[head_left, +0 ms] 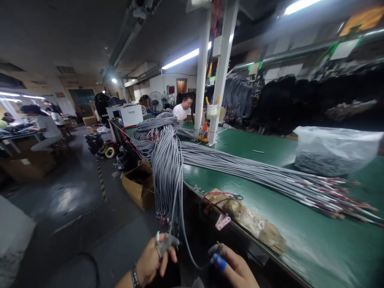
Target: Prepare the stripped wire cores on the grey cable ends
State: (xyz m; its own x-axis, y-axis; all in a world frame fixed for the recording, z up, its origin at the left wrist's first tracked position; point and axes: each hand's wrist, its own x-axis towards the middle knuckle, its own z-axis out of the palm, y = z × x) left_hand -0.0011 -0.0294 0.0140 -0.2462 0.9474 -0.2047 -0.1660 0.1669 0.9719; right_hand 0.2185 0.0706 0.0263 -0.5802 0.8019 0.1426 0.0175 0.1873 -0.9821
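Note:
My left hand [159, 256], with grey covers on its fingers, is closed below the hanging end of a cable bundle. A grey cable runs down into its pinch, and a small white tip [157, 237] sticks up beside the thumb. My right hand [235, 266], its thumb wrapped in blue tape, pinches the end of another grey cable [188, 250] that loops down from the bundle. The grey cable bundle [168, 172] drapes over the table's edge, with reddish wire ends at the bottom. Fingers partly hide both held ends.
A second row of grey cables [240, 163] lies along the green table [315, 244]. Near its edge are a taped brown bundle [255, 224] and a pink clip [222, 222]. A clear plastic bag [339, 148], white posts [222, 76] and an open carton [138, 188] stand around. Other people sit farther off.

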